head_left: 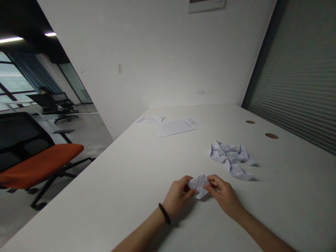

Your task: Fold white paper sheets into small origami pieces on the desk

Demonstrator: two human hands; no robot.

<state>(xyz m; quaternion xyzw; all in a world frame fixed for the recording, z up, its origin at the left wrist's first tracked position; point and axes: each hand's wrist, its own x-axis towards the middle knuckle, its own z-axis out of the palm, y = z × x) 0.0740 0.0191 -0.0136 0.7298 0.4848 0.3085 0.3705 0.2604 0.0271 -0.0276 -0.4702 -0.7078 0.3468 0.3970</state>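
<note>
Between my two hands is a small piece of folded white paper point(200, 185), creased and roughly many-sided. My left hand point(180, 196), with a dark band round the wrist, pinches its left edge between thumb and fingers. At the right edge, the thumb and fingers of my right hand point(223, 194) are closed on the same piece. It is held just over or on the white table point(126, 189); I cannot tell which. Beyond my right hand lies a group of folded white paper pieces point(231, 159), with pointed corners.
Printed sheets point(178, 127) lie flat toward the far end of the table, beside another paper point(151, 120). Two round holes point(271, 135) are in the tabletop at right, near a blind-covered panel point(296, 77). An orange-seated chair point(44, 162) stands left, and a person point(44, 90) sits farther back.
</note>
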